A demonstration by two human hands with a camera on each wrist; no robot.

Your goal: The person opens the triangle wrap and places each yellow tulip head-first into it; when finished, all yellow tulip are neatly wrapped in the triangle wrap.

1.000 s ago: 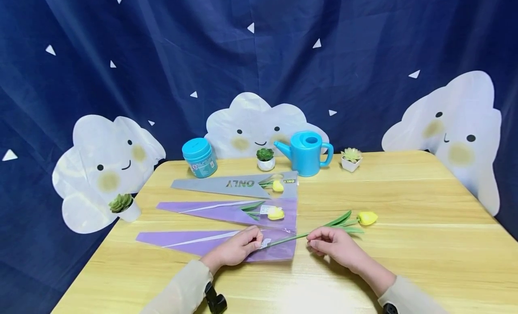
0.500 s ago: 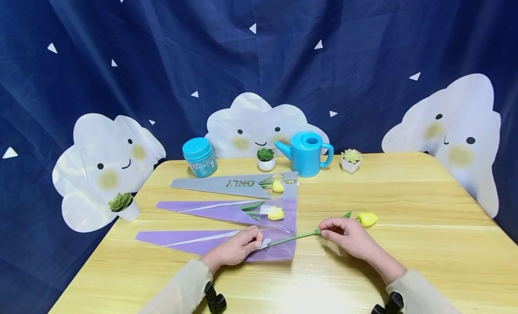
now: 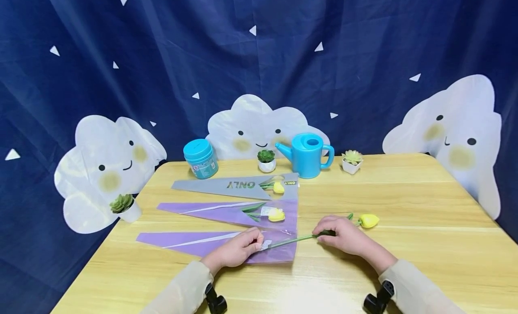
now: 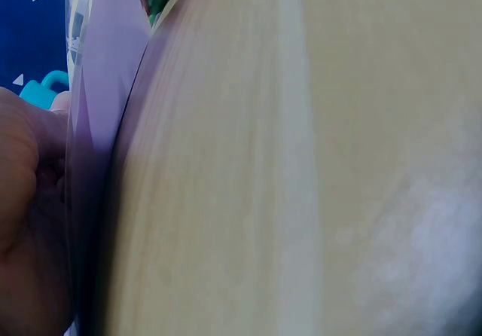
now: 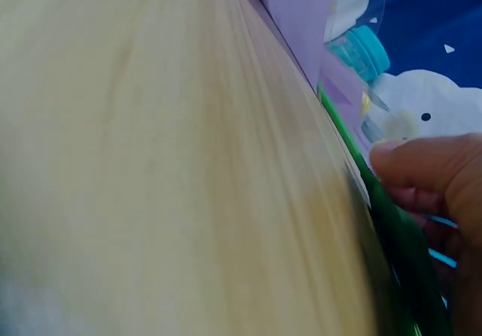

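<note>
In the head view, a yellow artificial tulip [image 3: 368,221] lies slantwise with its green stem [image 3: 289,241] reaching into the mouth of the nearest purple flower sleeve [image 3: 178,239]. My left hand [image 3: 238,248] grips this sleeve near its white label, fingers curled. My right hand [image 3: 344,235] pinches the tulip by its stem and leaves, covering most of the leaves. In the right wrist view, the thumb and fingers of the right hand [image 5: 440,181] hold the green leaves and stem. The left wrist view has the left hand [image 4: 26,200] beside the purple film [image 4: 113,72].
Behind lie another purple sleeve [image 3: 218,210] and a grey sleeve [image 3: 206,186], each with a yellow tulip. Along the table's back stand a blue tub [image 3: 201,159], a blue watering can [image 3: 307,156] and small potted succulents [image 3: 266,161]. A further succulent [image 3: 128,208] sits at the left edge.
My right hand has slid right along the stem, then come slightly back left, now grasping the leaves. The left hand keeps its place on the sleeve. The tulip has hardly moved.
</note>
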